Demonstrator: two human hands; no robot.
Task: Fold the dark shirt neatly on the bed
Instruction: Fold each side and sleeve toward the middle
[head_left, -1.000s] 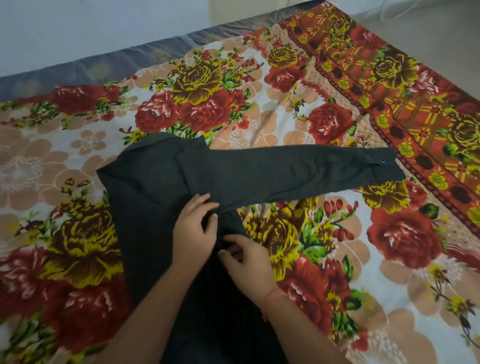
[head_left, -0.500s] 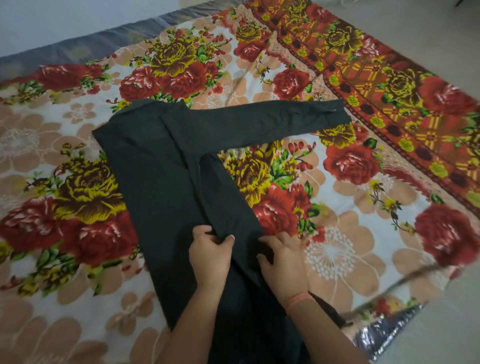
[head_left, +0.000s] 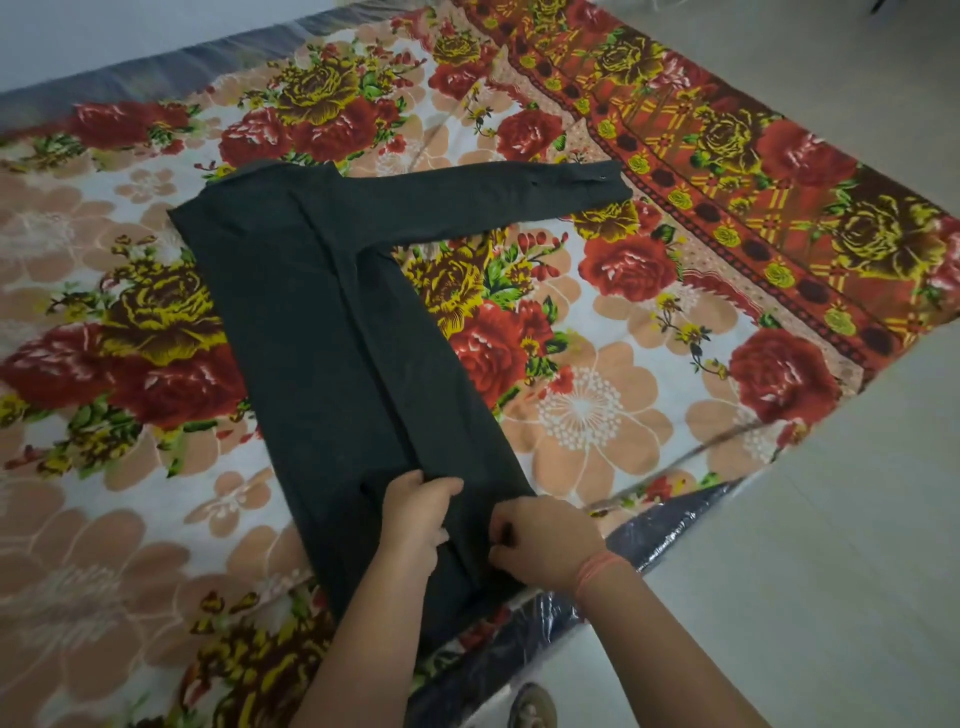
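The dark shirt (head_left: 322, 322) lies flat on the flowered bed sheet (head_left: 613, 415), its body folded lengthwise into a long strip that runs from the far left toward me. One sleeve (head_left: 483, 200) stretches out to the right, ending in a buttoned cuff. My left hand (head_left: 415, 519) presses on the folded edge near the hem, thumb over the crease. My right hand (head_left: 545, 540), with an orange thread at the wrist, pinches the shirt's right edge close to the hem.
The near corner of the mattress (head_left: 649, 540) shows dark, plastic-wrapped material below the sheet. Pale floor (head_left: 805, 545) lies to the right. A sandal (head_left: 532, 706) sits on the floor by the bed. A wide red border (head_left: 727, 208) edges the sheet on the far right.
Both hands have slid down the folded shirt from near the armpit to the hem end. The view has pulled back, showing the bed corner and floor.
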